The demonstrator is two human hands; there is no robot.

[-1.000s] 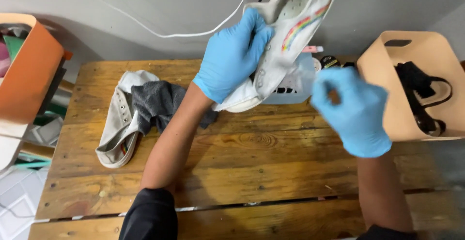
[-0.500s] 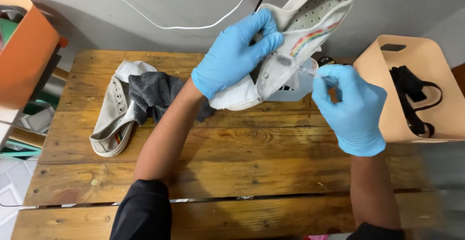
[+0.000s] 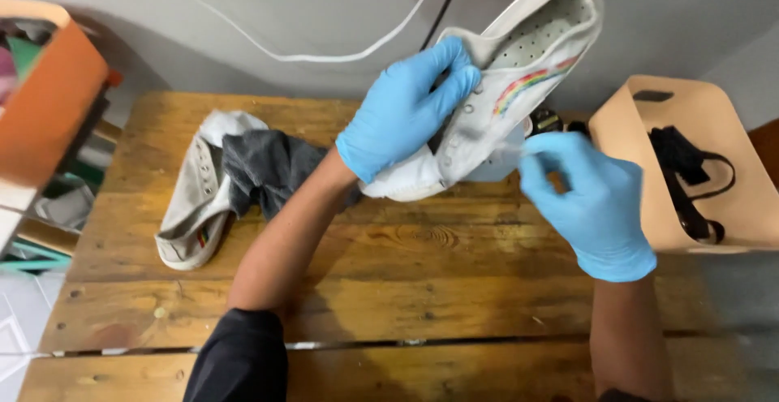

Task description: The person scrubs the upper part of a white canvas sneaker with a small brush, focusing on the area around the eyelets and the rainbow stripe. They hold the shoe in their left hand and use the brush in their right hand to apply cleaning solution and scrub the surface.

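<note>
Two hands, both in blue gloves. The left hand (image 3: pixel 406 110) wraps its fingers around one white canvas sneaker (image 3: pixel 495 85) with a rainbow stripe, holding it tilted above the wooden table (image 3: pixel 389 288). The right hand (image 3: pixel 588 199) has its fingertips pinched together just beside the sneaker's eyelets, perhaps on a lace end; blur hides it. A second white sneaker (image 3: pixel 191 199) lies on the table's left part, one dark grey cloth (image 3: pixel 272 167) draped over it. One tan bin (image 3: pixel 690 126) at right holds black straps.
</note>
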